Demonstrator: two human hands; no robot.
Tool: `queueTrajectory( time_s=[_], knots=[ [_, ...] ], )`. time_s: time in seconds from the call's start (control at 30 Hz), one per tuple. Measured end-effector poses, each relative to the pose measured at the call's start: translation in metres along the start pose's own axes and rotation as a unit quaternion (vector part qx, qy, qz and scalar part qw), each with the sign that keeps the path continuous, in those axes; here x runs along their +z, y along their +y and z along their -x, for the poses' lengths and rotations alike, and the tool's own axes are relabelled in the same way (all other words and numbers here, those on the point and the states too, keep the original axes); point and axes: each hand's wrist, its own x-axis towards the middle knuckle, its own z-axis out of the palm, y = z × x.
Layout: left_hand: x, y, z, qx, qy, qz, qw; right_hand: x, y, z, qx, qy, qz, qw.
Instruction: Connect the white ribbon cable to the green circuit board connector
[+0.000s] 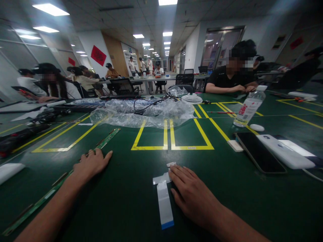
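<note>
On the green table lies a long, narrow circuit board (108,138), running diagonally from the lower left. My left hand (91,163) rests across it, palm down, fingers lying over the strip and thumb stretched away to the right. Part of the board is hidden beneath my hand and forearm. A white flat ribbon cable (164,203) with a blue end lies bent in front of me. My right hand (188,188) lies flat, palm down, its fingertips touching the cable's upper end. The fingers are stretched out, and what lies beneath them is hidden.
Beyond my hands lies crumpled clear plastic wrap (151,112) with black cables (161,101). A bottle (249,107), a black phone (259,152) and a white phone (285,151) are at right. A white fan grille (191,98) is farther back. A person (230,72) sits opposite.
</note>
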Motion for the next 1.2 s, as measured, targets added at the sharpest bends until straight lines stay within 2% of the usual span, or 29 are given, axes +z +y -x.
queueTrajectory(
  time_s=[0.13, 0.53, 0.87, 1.2],
  knots=[
    [-0.002, 0.018, 0.01, -0.02, -0.012, -0.011, 1.0, 0.0, 0.001, 0.0, -0.002, 0.004, -0.006, 1.0],
    [-0.005, 0.08, 0.049, 0.073, -0.015, -0.086, 0.994, -0.002, 0.0, 0.0, 0.001, -0.013, -0.005, 1.0],
    [-0.01, 0.1, 0.068, 0.145, -0.003, -0.086, 0.986, -0.001, 0.001, 0.0, 0.001, -0.008, -0.003, 1.0],
    [-0.004, 0.123, 0.091, 0.284, 0.024, -0.014, 0.958, 0.0, -0.001, -0.001, 0.003, 0.007, -0.001, 1.0]
  ],
)
